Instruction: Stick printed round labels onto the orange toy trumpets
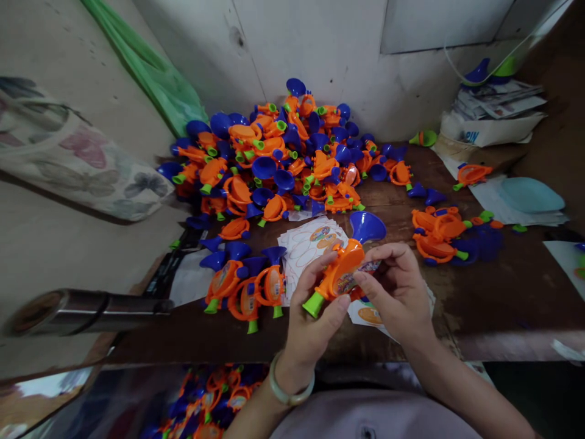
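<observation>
A toy trumpet [348,259] with an orange body, blue bell and green mouthpiece is gripped in my left hand [313,314], bell pointing away from me. My right hand [397,292] is closed at its side, thumb and fingertips pinching a small printed sticker [370,266] against the orange body. How much of the sticker lies flat, I cannot tell. Under my hands are sticker sheets [299,244] with printed ovals, several ovals blank. Left of my left hand lie several toy trumpets [247,299] with stickers on their sides.
A large heap of toy trumpets [274,155] rises against the wall. More orange trumpets [439,231] lie at the right, near a pale blue dish [532,194] and a paper-filled box [498,122]. A metal flask [86,311] juts in from the left. Below the table edge are more trumpets [214,399].
</observation>
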A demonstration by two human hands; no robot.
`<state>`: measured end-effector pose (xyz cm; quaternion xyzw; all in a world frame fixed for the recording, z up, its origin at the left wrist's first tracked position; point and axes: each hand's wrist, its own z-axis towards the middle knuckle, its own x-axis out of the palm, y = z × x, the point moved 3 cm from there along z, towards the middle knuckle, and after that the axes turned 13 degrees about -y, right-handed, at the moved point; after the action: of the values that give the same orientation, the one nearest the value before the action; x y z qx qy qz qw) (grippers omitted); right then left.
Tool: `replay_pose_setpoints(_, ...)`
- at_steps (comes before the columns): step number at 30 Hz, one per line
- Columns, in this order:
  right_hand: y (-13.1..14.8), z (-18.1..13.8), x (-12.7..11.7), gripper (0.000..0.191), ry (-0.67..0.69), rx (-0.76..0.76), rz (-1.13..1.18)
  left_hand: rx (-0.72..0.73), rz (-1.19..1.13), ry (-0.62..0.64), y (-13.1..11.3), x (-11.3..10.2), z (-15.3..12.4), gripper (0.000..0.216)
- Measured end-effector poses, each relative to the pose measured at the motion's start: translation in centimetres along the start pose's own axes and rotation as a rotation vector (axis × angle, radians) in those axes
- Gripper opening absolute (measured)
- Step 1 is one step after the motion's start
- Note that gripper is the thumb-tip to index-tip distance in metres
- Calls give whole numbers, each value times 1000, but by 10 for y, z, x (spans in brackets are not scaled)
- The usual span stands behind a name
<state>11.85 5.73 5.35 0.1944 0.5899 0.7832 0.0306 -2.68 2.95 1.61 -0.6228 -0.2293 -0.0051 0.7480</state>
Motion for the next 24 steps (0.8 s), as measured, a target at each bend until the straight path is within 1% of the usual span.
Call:
replay_pose_setpoints(11, -1, -1, -1, 30, 3, 13, -38, -19, -4, 11, -1, 1, -2, 46)
replay_pose_setpoints(18, -4, 0, 0, 29, -2, 60, -40, -12, 3, -2, 3, -2, -1, 48)
replay_pose_setpoints(21, -5, 0, 0, 30, -14, 92, -4, -8, -19, 12, 2, -1, -1, 50)
replay_pose_setpoints(24, -6, 0, 0, 30, 5, 104, -7, 3, -18, 20, 0, -1, -1, 49)
